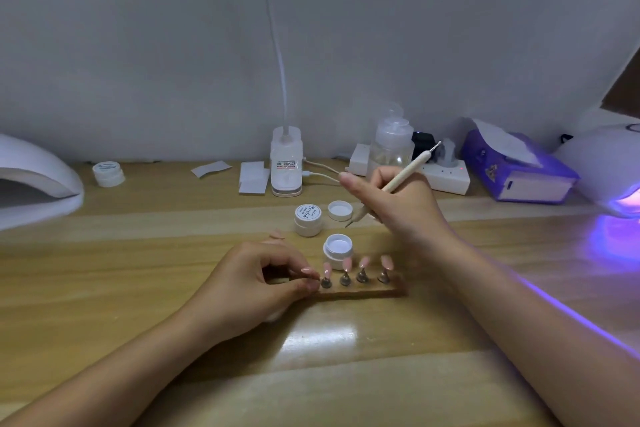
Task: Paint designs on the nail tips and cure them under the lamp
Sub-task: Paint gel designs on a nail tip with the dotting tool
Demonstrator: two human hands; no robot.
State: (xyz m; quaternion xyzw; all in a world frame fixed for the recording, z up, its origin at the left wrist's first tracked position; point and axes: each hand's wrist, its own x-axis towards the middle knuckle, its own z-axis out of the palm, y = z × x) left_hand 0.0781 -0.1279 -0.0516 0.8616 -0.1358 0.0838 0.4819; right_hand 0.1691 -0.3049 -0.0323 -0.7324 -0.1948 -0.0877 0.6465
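Note:
Several pink nail tips (345,264) stand on metal pegs along a wooden holder strip (367,291) at the table's centre. My left hand (256,282) pinches the leftmost peg (326,282) at the strip's left end. My right hand (398,203) grips a beige dotting pen (398,182), its metal point hanging above and behind an open white jar (338,248) of white gel. The jar's loose lid (340,210) lies behind it. A lit nail lamp (609,170) glows violet at the far right.
A closed white jar (308,218) stands by the lid, another (108,173) at the back left. A second lamp (34,180), unlit, fills the left edge. Along the back are a white desk-light base (286,163), a pump bottle (393,146), a power strip (446,177), a purple tissue box (516,166).

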